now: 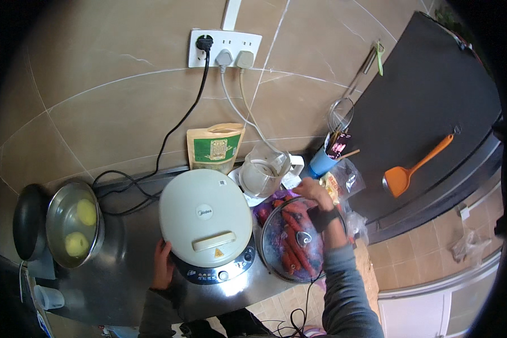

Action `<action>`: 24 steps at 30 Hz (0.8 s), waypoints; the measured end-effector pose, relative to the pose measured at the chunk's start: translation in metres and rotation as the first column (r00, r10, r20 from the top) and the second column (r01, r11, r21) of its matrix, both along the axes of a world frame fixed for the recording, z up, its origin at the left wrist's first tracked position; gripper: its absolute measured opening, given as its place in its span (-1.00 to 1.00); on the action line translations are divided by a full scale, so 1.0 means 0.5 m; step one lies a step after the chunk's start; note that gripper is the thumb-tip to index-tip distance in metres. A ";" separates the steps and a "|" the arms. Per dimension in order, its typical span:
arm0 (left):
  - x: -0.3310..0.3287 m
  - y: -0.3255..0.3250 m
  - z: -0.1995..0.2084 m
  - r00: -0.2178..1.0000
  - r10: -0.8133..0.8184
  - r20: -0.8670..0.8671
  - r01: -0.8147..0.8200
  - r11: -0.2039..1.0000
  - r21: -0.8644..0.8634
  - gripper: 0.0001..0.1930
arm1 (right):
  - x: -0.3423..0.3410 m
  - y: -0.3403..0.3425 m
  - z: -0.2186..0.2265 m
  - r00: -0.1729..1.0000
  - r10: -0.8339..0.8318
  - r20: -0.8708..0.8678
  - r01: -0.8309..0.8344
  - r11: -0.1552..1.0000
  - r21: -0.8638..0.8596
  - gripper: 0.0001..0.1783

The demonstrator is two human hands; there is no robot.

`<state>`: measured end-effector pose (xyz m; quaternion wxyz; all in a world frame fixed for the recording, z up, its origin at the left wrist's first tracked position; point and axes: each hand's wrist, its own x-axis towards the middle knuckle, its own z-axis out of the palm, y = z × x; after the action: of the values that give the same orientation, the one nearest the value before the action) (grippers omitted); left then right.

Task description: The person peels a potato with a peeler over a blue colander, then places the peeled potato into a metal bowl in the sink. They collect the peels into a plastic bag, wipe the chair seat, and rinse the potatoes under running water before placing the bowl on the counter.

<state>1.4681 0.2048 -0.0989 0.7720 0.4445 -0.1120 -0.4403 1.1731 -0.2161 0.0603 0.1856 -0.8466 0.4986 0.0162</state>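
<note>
A round electric griddle (207, 217), cream-lidded with a front handle and a dark control panel, stands closed on the counter. My left hand (163, 266) rests against its left side, fingers stretched upward along the edge; their tips are partly hidden. To the right lies a round glass lid (276, 248) with a dark rim and knob. Through it show long reddish-orange carrots (294, 248) in purple-printed plastic. Over the lid's far rim, my right hand (314, 194) has its fingers curled downward. What they grip is hidden, and I cannot tell whether it is the rim or the bag.
Behind the griddle stand a green-and-brown pouch (217, 149) and a clear jug (262, 176). Two peeled potatoes sit in a steel bowl (59, 248) beside a dark pan (29, 222). A blue utensil cup (322, 163) is at the back right. Cords hang from the wall socket (225, 48).
</note>
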 end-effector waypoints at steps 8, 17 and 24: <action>-0.015 0.103 -0.030 0.987 0.162 0.020 -0.159 0.927 0.341 -0.35 | -0.025 -0.343 -0.290 0.905 -0.113 -0.410 0.174 0.978 0.117 0.19; -0.047 0.252 0.012 0.944 0.328 0.041 -0.301 0.803 0.515 -0.36 | -0.067 -0.354 -0.196 0.906 -0.419 -0.061 0.409 0.904 -0.122 -0.59; -0.031 0.252 -0.096 0.955 0.240 0.173 -0.294 0.832 0.470 -0.41 | -0.125 -0.185 0.118 0.926 -0.323 0.194 0.348 0.539 -0.767 -0.85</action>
<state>1.4527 0.3311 -0.1471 0.6805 0.6598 0.0257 -0.3177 1.1106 -0.3087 0.1193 -0.1995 -0.7292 0.6038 -0.2529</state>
